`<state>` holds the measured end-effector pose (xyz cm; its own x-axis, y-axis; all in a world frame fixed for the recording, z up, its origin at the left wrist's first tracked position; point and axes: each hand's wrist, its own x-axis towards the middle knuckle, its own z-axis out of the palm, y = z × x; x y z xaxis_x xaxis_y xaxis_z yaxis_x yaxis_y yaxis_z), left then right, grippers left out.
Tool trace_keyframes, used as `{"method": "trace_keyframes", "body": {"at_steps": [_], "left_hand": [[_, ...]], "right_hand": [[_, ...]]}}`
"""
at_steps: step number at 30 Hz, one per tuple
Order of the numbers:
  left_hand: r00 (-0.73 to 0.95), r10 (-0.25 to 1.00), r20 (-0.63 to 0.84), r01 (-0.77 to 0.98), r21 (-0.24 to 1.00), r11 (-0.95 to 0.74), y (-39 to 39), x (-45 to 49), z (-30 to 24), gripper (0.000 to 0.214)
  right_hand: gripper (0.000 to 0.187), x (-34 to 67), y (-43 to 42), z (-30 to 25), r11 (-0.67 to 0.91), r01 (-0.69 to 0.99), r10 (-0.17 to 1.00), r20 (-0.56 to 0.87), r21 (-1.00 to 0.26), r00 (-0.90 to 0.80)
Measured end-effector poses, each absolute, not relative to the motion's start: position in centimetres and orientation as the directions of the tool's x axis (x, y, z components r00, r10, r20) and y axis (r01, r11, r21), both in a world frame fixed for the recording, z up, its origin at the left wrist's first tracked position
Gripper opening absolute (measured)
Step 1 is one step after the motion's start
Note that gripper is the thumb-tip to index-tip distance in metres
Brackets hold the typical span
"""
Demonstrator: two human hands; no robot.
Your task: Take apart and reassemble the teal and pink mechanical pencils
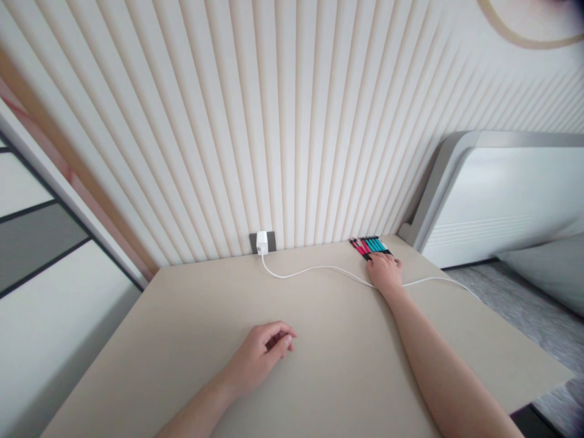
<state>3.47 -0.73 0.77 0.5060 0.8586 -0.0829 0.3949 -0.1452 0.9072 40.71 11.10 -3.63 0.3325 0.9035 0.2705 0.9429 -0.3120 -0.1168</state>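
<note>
A row of slim pens (pixel 375 244), some red and several teal with black ends, lies side by side at the back right of the table, close to the wall. My right hand (pixel 385 271) reaches over their near ends, fingers curled and touching them; the fingertips are partly hidden, as are the pens' lower parts. Under my right wrist runs a white charging cable (pixel 314 267). My left hand (pixel 267 353) rests near the middle of the beige table (pixel 191 328), loosely closed, thumb close to the fingers, with nothing visible in it.
A white charger (pixel 261 242) is plugged into a dark socket (pixel 272 241) low on the ribbed wall (pixel 283 121). The cable crosses the table and leaves over its right edge. A bed with a pale headboard (pixel 502 194) and a pillow (pixel 547 271) stands at right.
</note>
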Motion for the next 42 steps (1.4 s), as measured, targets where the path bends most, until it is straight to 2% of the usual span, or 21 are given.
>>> {"method": "trace_keyframes", "body": {"at_steps": [21,42], "left_hand": [[0.498,0.863,-0.086,0.391,0.910,-0.135,-0.7,3.5,0.6,0.028],[0.510,0.856,-0.084,0.396,0.906,-0.147,-0.7,3.5,0.6,0.027]], "right_hand": [[0.035,41.0,11.2,-3.9,-0.267,0.956,0.913,0.286,-0.120,0.291],[0.032,40.1,11.6,-3.0,-0.409,0.908,0.859,0.295,-0.093,0.418]]}}
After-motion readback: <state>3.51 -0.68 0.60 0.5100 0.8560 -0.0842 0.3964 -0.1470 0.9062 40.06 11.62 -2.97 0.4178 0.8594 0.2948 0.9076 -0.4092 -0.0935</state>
